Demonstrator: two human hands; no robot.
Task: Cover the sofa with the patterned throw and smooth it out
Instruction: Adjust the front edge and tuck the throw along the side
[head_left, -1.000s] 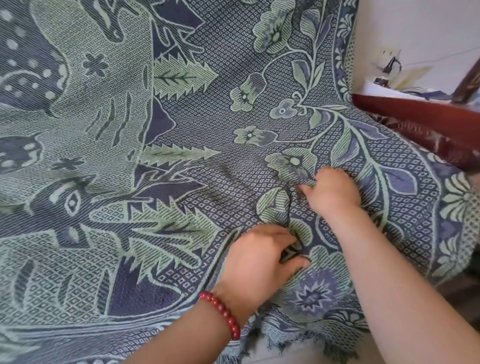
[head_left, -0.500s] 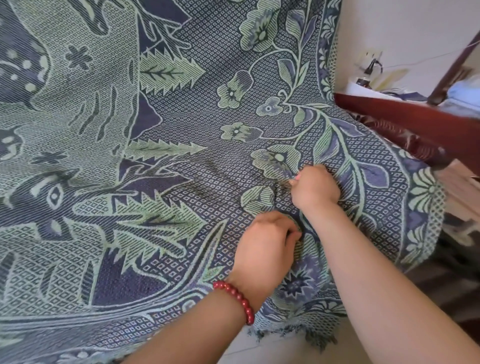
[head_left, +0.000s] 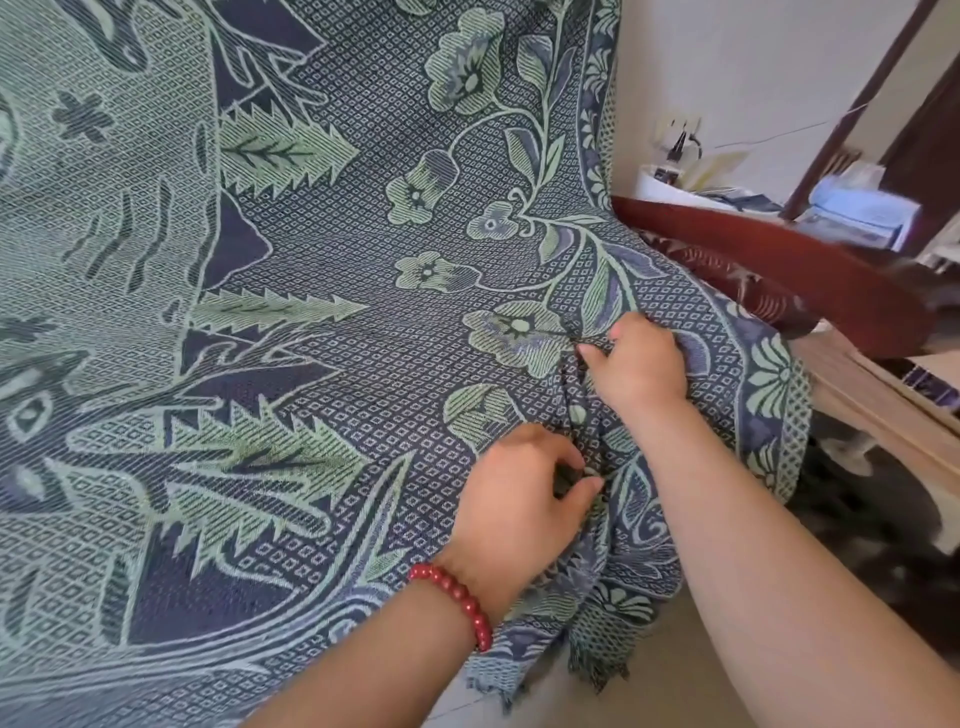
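blue-green floral throw (head_left: 363, 270) creased into a ridge; left hand (head_left: 519, 501) and right hand (head_left: 641, 370) both grip that ridge.

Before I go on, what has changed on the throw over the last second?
Little. The right hand and left hand drew slightly closer together, bunching the throw into a more raised pleat between them. Both hands kept their pinch on the fabric and nothing was let go. The rest of the throw lies as before.
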